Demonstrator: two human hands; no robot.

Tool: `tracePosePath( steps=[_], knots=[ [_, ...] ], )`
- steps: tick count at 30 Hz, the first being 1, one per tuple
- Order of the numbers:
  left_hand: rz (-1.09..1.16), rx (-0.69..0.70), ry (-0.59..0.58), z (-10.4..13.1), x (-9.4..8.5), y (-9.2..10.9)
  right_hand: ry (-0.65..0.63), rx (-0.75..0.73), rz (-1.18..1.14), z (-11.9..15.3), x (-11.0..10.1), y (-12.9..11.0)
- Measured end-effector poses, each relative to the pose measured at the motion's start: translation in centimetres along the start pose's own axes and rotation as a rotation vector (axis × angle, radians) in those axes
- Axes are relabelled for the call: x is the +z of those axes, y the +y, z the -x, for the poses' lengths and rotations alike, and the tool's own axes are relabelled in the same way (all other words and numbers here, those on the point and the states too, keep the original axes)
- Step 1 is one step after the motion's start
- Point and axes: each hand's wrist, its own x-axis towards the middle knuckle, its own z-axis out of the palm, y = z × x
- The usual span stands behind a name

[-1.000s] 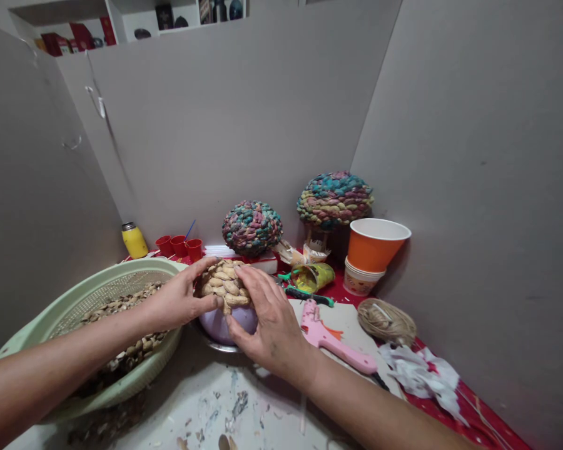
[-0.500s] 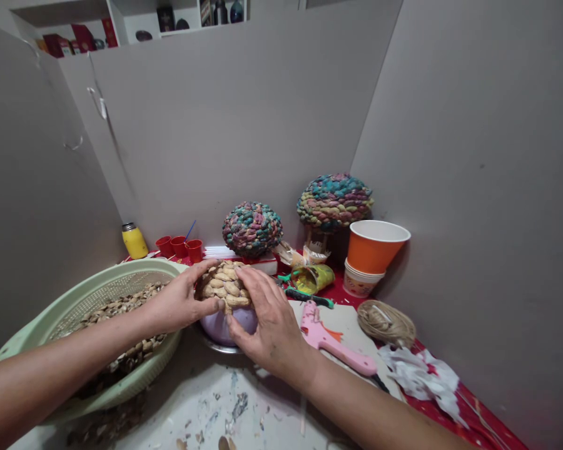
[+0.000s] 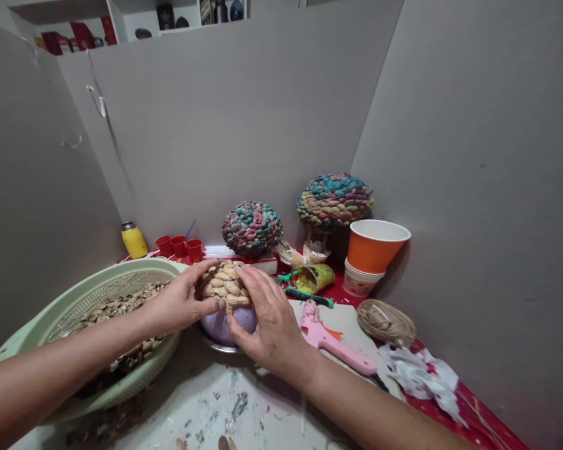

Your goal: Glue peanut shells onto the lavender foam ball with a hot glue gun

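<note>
Purple and smooth, the lower part of the rounded form [image 3: 223, 325] shows bare beneath a cap of pale peanut shells [image 3: 225, 287]. It sits in front of me, apparently in a shallow metal dish [image 3: 228, 349] on the counter [image 3: 201, 384]. My left hand [image 3: 181, 303] cups the near left of the cap and my right hand [image 3: 272, 325] the other side; the fingers [image 3: 257, 287] of both are curved around it, grasping it lightly as I judge, with the right thumb against the purple. Covering looks partly done: the top is laid close with shells, while the visible lower band has none. I cannot see the far side. Nothing on this cap is painted where I can see, unlike the two colourful shell domes [image 3: 252, 228] [image 3: 335, 200] standing behind.

Plenty of material seems to be left in the green basket [image 3: 32, 337] beside my left forearm, which holds a heap of shells. The counter is white, smeared with paint and littered with scraps; on the right a pink glue gun [image 3: 319, 331] lies on a pale board [image 3: 349, 312], near a coil of twine [image 3: 387, 322]. Red cloth [image 3: 478, 409] runs along the edges. Plain grey walls [image 3: 225, 125] close in the corner, with a white shelf [image 3: 178, 31] high up on the left
</note>
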Motion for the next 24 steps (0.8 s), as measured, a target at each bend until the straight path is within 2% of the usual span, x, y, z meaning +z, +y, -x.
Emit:
tracePosePath(
  steps=[17,21,24],
  knots=[
    [0.070,-0.023,0.032,0.5,-0.6,0.0,-0.003,-0.006,0.021,0.1,0.1,0.3],
    [0.061,-0.157,0.123,1.7,-1.0,1.3,0.000,-0.006,0.025,0.0,0.0,0.4],
    [0.087,-0.198,0.184,4.0,-1.3,2.9,-0.005,-0.008,0.025,0.0,-0.1,0.5]
  ],
)
